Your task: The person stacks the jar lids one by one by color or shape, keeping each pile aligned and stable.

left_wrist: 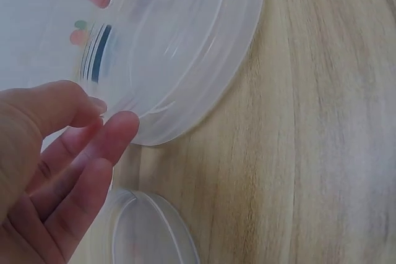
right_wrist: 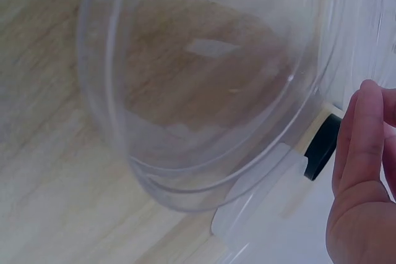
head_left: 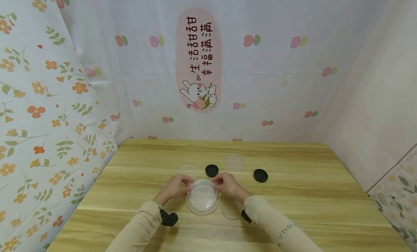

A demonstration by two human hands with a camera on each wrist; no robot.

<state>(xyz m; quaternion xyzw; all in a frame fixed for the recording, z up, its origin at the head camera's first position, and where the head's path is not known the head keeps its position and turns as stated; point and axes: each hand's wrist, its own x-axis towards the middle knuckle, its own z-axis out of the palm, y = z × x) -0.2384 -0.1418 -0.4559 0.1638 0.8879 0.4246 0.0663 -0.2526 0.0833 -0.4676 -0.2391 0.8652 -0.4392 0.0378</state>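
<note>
Both hands meet at a clear round dish (head_left: 203, 197) in the middle of the table. My left hand (head_left: 177, 187) pinches its left rim; in the left wrist view, thumb and fingertips come together at the clear edge. On the opposite side, my right hand (head_left: 228, 184) pinches the rim between thumb and fingers, which the right wrist view shows at its right edge. Around and below the dish shows a wider clear rim (head_left: 203, 212). A smaller clear dish (left_wrist: 154, 233) stands beneath the left hand. Another clear round piece (head_left: 230, 210) lies under the right wrist.
Beyond the hands, two black round discs (head_left: 212, 170) (head_left: 260, 175) lie on the wooden table (head_left: 293, 208). Clear round pieces (head_left: 234, 162) (head_left: 187, 170) are at the back. Patterned cloth (head_left: 156, 71) hangs behind the table, and black wrist mounts (head_left: 169, 218) show below the sleeves.
</note>
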